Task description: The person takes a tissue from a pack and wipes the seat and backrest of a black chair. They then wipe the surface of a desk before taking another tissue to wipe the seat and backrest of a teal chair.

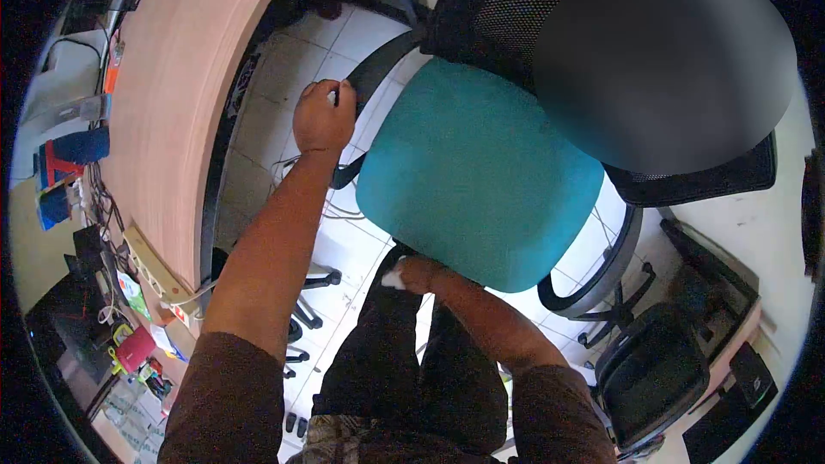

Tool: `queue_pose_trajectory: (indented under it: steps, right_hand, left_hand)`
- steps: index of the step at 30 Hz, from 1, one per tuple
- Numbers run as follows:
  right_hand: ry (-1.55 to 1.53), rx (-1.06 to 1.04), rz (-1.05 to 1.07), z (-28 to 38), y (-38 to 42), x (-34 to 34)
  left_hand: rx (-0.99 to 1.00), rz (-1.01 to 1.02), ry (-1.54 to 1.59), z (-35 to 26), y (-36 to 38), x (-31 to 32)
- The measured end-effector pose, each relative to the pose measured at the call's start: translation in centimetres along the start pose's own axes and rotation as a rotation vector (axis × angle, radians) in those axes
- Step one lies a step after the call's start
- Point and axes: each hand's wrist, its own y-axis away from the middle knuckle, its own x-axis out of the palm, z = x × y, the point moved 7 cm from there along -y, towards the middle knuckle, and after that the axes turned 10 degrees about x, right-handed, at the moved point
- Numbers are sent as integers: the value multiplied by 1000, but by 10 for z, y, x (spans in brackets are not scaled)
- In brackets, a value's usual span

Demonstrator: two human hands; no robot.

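Note:
A swivel chair with a teal seat [481, 163] and a black mesh backrest [550, 4] faces me. My left hand [325, 116] is closed around the chair's black armrest [378, 69], with a small bit of white showing at its fingers. Low at the seat's front edge, beside my dark trousers, is my right hand [419, 274]. Its fingers are closed on a crumpled white cloth [394, 278]. The other curved armrest [601, 279] stands free on the right side of the seat.
On my left runs a curved wooden desk [172, 112], with a power strip [155, 266] and cables along its side. A second black chair [650, 374] stands at lower right. White floor tiles [339, 245] lie beneath. A blurred grey oval covers part of the backrest.

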Motion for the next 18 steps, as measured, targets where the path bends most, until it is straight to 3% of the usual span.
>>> queue_pose_trajectory:
  steps: [1,2,5,7,9,11,12,13,16,18]
  right_hand:
    - [-302,106,26,-35,1,7]
    - [-350,198,-79,-70,15,-9]
    - [-102,647,-624,-225,85,-89]
    - [-187,1050,-764,-320,140,-128]
    - [-650,974,-1060,-395,164,-106]
    - [-97,1155,-839,-376,135,-103]
    - [124,962,-764,-310,90,-100]
    - [132,829,-661,-267,59,-71]
    - [50,507,-22,-139,13,57]
    - [-81,296,129,-107,43,91]
  left_hand:
    - [28,-4,-24,-4,-1,-3]
    - [49,1,-50,-6,3,-4]
    - [69,-29,-17,-9,1,-5]
    - [71,-28,-8,-6,1,-3]
    - [68,-10,-21,-1,-2,1]
    - [98,-54,-38,5,-1,5]
    - [114,-46,-39,5,-2,5]
    - [124,-16,-74,4,-2,6]
    - [190,13,-178,16,-6,17]
    - [31,43,-66,13,-4,10]
